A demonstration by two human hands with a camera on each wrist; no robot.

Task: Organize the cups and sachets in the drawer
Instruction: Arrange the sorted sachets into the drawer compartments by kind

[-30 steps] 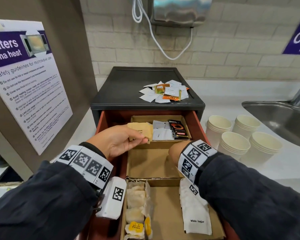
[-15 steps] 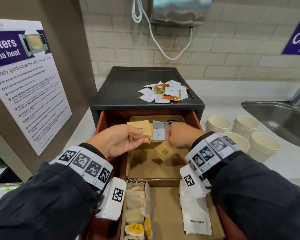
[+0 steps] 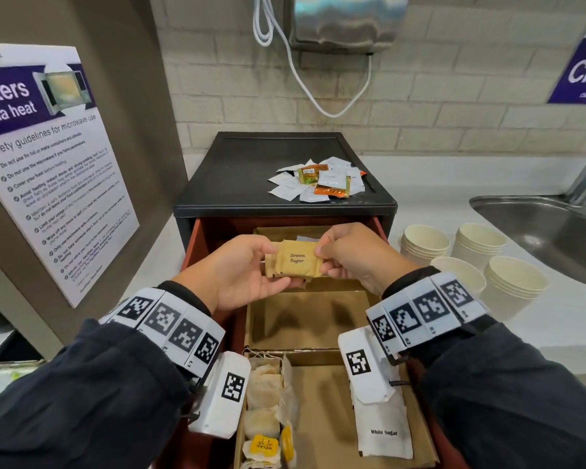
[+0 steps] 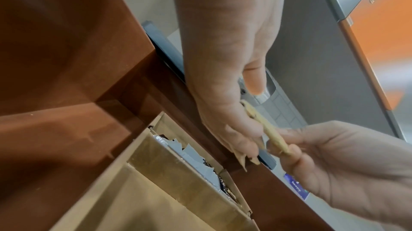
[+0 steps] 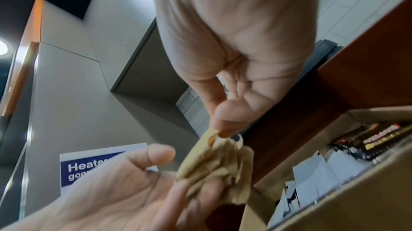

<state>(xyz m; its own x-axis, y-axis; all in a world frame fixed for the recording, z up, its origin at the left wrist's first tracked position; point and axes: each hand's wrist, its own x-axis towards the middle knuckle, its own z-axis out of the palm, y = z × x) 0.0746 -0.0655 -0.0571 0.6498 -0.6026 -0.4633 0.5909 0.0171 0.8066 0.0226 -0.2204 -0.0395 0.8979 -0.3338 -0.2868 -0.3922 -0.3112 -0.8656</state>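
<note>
A small stack of tan brown sugar sachets [image 3: 296, 259] hangs above the open red drawer [image 3: 193, 245]. My left hand [image 3: 251, 270] holds the stack from below and the left. My right hand [image 3: 344, 255] pinches the top sachet at its right end. In the left wrist view the sachets [image 4: 270, 131] appear edge-on between both hands. The right wrist view has the crumpled tan sachets [image 5: 217, 164] under my right thumb. Loose sachets [image 3: 318, 182] lie scattered on the black cabinet top [image 3: 244, 170]. Stacks of paper cups [image 3: 474, 258] stand on the counter to the right.
Cardboard compartments divide the drawer: the middle one [image 3: 305, 319] is bare, the near one holds tea bags [image 3: 264, 401] at left and white sugar sachets [image 3: 383, 431] at right. A steel sink [image 3: 555, 228] lies far right. A poster board [image 3: 41, 164] stands on the left.
My right hand rose from the middle compartment with one brown sachet and brought it onto the stack in my left hand. Both hands now meet higher above the drawer.
</note>
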